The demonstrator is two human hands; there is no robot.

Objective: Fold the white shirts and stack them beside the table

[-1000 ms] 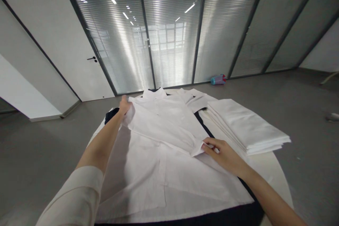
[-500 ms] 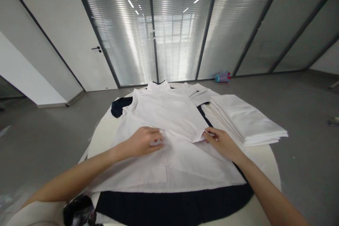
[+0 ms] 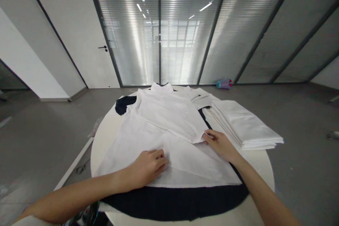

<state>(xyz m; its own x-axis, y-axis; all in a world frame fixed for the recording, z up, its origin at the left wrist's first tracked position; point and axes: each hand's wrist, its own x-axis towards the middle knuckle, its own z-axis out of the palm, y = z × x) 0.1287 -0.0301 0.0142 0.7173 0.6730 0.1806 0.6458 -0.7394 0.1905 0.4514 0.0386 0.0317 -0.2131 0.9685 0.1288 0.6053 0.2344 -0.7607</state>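
Observation:
A white collared shirt (image 3: 169, 113) lies spread over a dark navy garment (image 3: 174, 201), which shows below its hem and at its sides. One layer of the white cloth runs diagonally across the front. At that layer's right corner, my right hand (image 3: 219, 144) is closed, pinching the edge between thumb and fingers. My left hand (image 3: 150, 167) rests low on the shirt's front, left of the right hand. Its fingers are curled and bunched together, fingertips touching the cloth; whether they grip any of it is hidden.
A round white table (image 3: 106, 137) carries the garments. To the right lies a folded stack of white cloth (image 3: 246, 123). A blue and pink object (image 3: 224, 84) is on the floor by the glass wall. Something dark and shiny (image 3: 87, 215) sits under my left forearm.
My left hand has moved down the shirt front toward the hem. The right hand keeps its pinch on the cloth corner in about the same place. The camera view has shifted slightly.

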